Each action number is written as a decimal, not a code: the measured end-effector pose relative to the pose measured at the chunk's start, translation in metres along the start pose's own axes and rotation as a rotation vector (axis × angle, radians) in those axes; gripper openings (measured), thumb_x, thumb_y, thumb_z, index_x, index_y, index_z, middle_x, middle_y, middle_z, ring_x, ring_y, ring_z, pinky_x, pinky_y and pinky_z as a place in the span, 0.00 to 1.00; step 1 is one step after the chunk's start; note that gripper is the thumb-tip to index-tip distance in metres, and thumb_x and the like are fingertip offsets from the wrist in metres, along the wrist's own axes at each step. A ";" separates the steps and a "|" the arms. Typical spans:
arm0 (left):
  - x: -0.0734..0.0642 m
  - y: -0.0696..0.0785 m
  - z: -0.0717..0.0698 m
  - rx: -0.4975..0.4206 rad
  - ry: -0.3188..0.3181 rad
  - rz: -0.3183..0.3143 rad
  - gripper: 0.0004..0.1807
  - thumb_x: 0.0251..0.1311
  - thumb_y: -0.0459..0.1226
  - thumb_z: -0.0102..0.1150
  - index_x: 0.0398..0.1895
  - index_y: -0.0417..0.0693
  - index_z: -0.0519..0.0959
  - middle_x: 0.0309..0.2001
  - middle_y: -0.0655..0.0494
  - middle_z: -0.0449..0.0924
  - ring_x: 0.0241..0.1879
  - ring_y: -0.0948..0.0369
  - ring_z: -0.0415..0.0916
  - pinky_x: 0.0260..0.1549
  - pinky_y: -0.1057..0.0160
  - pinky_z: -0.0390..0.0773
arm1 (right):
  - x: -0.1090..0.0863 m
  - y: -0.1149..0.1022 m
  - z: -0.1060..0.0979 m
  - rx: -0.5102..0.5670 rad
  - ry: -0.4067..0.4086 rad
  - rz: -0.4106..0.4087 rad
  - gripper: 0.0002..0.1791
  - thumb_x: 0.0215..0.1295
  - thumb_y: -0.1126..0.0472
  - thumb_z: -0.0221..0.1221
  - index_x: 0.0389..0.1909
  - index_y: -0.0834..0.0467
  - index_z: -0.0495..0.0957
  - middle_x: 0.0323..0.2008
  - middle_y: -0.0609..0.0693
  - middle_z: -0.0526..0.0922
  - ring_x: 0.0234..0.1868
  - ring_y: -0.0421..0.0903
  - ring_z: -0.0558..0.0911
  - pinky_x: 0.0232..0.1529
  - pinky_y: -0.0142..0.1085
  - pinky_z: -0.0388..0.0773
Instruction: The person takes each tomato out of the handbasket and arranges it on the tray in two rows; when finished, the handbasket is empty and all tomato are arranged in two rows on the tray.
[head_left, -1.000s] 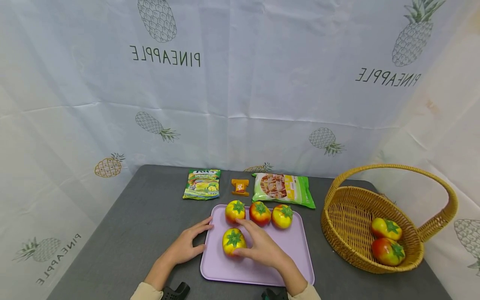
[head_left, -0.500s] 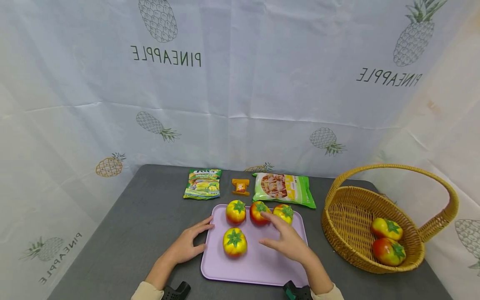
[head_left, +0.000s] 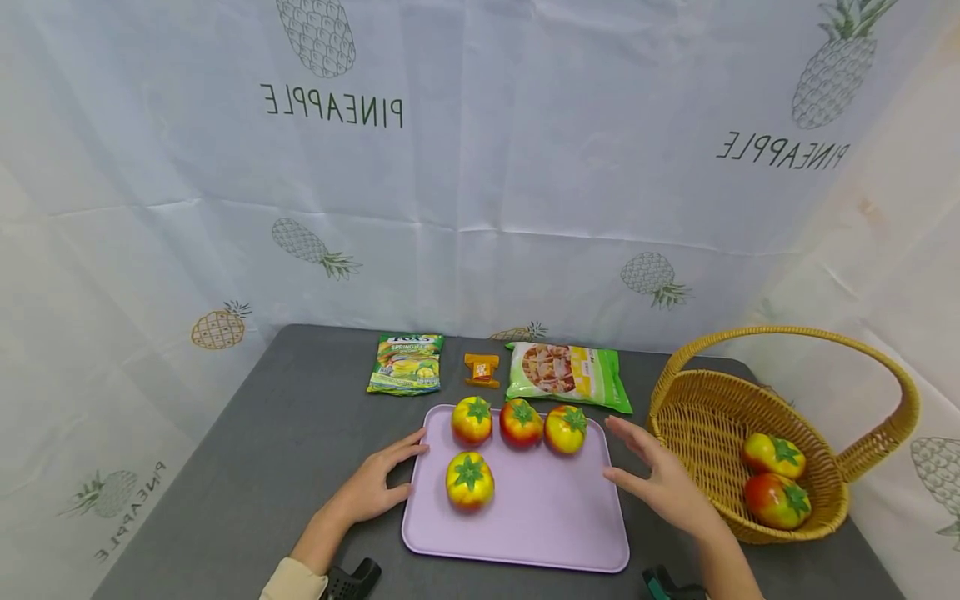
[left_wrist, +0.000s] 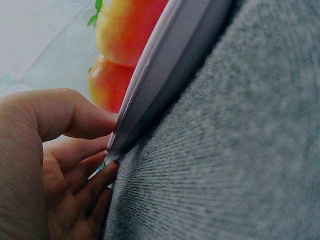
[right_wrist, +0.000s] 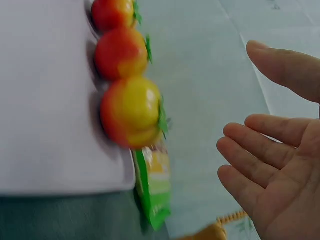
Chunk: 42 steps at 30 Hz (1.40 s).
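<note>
A lilac tray lies on the dark table. On it sit several glossy red-and-yellow fruits with green leafy tops: a back row including the right-hand fruit, and a single front fruit. My left hand rests beside the tray's left edge; in the left wrist view its thumb touches the rim. Past the tray's right edge, my right hand hovers between tray and basket. Nothing is in its spread fingers, as the right wrist view shows with the palm bare.
A wicker basket with a tall handle stands at the right, holding two similar fruits. Behind the tray lie a green-yellow packet, a small orange packet and a green-and-white bag. A pineapple-print cloth hangs behind.
My right hand has withdrawn from the front fruit and moved right across the tray, beyond its right edge. The fruits and my left hand have stayed put.
</note>
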<state>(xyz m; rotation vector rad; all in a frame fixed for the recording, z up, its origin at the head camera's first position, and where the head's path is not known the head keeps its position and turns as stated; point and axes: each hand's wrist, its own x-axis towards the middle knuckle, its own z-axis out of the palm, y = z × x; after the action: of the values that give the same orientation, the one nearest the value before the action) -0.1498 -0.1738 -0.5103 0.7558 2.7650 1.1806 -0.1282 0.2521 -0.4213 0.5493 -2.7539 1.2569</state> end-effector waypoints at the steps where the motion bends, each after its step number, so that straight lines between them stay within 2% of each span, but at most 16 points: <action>1: 0.000 0.000 0.000 0.000 -0.003 -0.002 0.29 0.53 0.36 0.55 0.63 0.52 0.71 0.71 0.55 0.61 0.68 0.52 0.62 0.61 0.42 0.64 | -0.003 0.002 -0.005 0.000 0.005 -0.002 0.38 0.57 0.55 0.64 0.66 0.62 0.63 0.64 0.60 0.70 0.63 0.30 0.67 0.56 0.12 0.57; 4: -0.001 0.000 0.000 -0.007 -0.004 -0.002 0.29 0.53 0.36 0.55 0.63 0.52 0.71 0.71 0.55 0.61 0.68 0.52 0.62 0.61 0.42 0.64 | -0.011 0.007 -0.022 -0.007 0.025 0.006 0.36 0.59 0.57 0.63 0.67 0.63 0.62 0.64 0.63 0.69 0.59 0.15 0.61 0.54 0.10 0.55; 5: -0.001 0.000 0.000 -0.009 -0.004 -0.002 0.29 0.53 0.35 0.55 0.63 0.52 0.71 0.71 0.55 0.61 0.68 0.52 0.62 0.61 0.42 0.64 | -0.013 0.008 -0.028 -0.016 0.032 0.011 0.36 0.60 0.58 0.63 0.67 0.63 0.62 0.63 0.64 0.69 0.58 0.14 0.60 0.53 0.09 0.56; 11: 0.000 0.000 0.000 -0.012 -0.001 0.001 0.30 0.53 0.35 0.55 0.64 0.52 0.71 0.71 0.55 0.60 0.68 0.52 0.62 0.62 0.41 0.64 | -0.023 0.009 -0.060 -0.053 0.066 0.051 0.35 0.62 0.61 0.60 0.68 0.63 0.59 0.63 0.64 0.67 0.57 0.12 0.59 0.51 0.08 0.58; 17: 0.001 0.000 0.000 -0.002 -0.002 0.015 0.30 0.54 0.35 0.55 0.64 0.52 0.71 0.71 0.55 0.60 0.68 0.52 0.62 0.61 0.41 0.64 | -0.029 0.016 -0.087 -0.095 0.060 0.070 0.36 0.65 0.61 0.58 0.72 0.59 0.54 0.65 0.44 0.63 0.56 0.11 0.57 0.49 0.08 0.58; 22: 0.000 -0.001 0.000 0.005 0.000 0.022 0.30 0.53 0.35 0.55 0.64 0.52 0.71 0.71 0.56 0.60 0.68 0.52 0.62 0.62 0.42 0.64 | -0.030 0.023 -0.110 -0.148 0.078 0.086 0.37 0.66 0.59 0.57 0.73 0.57 0.52 0.66 0.47 0.63 0.55 0.10 0.56 0.47 0.07 0.57; 25: 0.000 -0.001 0.001 0.003 0.001 0.017 0.30 0.53 0.35 0.55 0.63 0.51 0.71 0.71 0.56 0.60 0.68 0.52 0.62 0.62 0.42 0.64 | -0.030 0.030 -0.123 -0.166 0.083 0.111 0.38 0.66 0.58 0.56 0.73 0.57 0.51 0.66 0.45 0.63 0.53 0.09 0.56 0.46 0.07 0.56; 26: 0.000 0.000 0.000 -0.002 0.000 0.013 0.30 0.53 0.35 0.55 0.63 0.51 0.71 0.71 0.56 0.60 0.68 0.52 0.61 0.62 0.42 0.64 | -0.030 0.033 -0.127 -0.174 0.078 0.126 0.38 0.67 0.57 0.56 0.73 0.56 0.50 0.65 0.41 0.62 0.52 0.09 0.56 0.45 0.07 0.57; 30: 0.000 0.000 0.001 -0.005 -0.003 0.002 0.30 0.53 0.35 0.55 0.64 0.51 0.71 0.71 0.56 0.60 0.68 0.52 0.61 0.62 0.42 0.64 | -0.028 0.045 -0.144 -0.196 0.029 0.191 0.39 0.69 0.55 0.53 0.75 0.56 0.45 0.72 0.53 0.55 0.48 0.08 0.54 0.42 0.08 0.57; 33: 0.000 0.000 0.000 -0.008 -0.005 -0.006 0.30 0.53 0.35 0.55 0.64 0.51 0.71 0.71 0.56 0.60 0.68 0.52 0.61 0.62 0.41 0.63 | -0.026 0.053 -0.152 -0.207 0.001 0.222 0.40 0.70 0.53 0.52 0.75 0.58 0.43 0.71 0.68 0.51 0.46 0.08 0.53 0.39 0.09 0.58; 39: 0.000 0.000 0.000 -0.002 -0.008 -0.015 0.29 0.54 0.35 0.55 0.64 0.52 0.71 0.71 0.57 0.60 0.69 0.52 0.61 0.62 0.42 0.64 | -0.021 0.071 -0.164 -0.207 -0.037 0.269 0.40 0.70 0.51 0.50 0.74 0.62 0.42 0.70 0.72 0.50 0.46 0.09 0.55 0.36 0.13 0.61; 41: 0.000 0.001 0.000 -0.004 -0.006 -0.013 0.29 0.54 0.36 0.55 0.64 0.52 0.71 0.71 0.57 0.60 0.69 0.52 0.61 0.62 0.42 0.64 | -0.018 0.075 -0.167 -0.206 -0.059 0.291 0.41 0.71 0.50 0.49 0.74 0.65 0.42 0.69 0.73 0.50 0.59 0.20 0.62 0.34 0.14 0.62; 42: 0.000 0.001 0.000 -0.006 -0.005 -0.011 0.29 0.54 0.35 0.55 0.64 0.52 0.71 0.71 0.57 0.60 0.69 0.52 0.61 0.62 0.42 0.64 | -0.016 0.077 -0.169 -0.206 -0.069 0.301 0.41 0.71 0.50 0.49 0.73 0.66 0.42 0.69 0.74 0.51 0.65 0.31 0.64 0.34 0.14 0.63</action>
<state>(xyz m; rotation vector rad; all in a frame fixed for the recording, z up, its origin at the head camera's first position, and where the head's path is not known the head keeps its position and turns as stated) -0.1491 -0.1732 -0.5101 0.7408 2.7566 1.1824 -0.1543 0.4285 -0.3678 0.1678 -3.0627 0.9953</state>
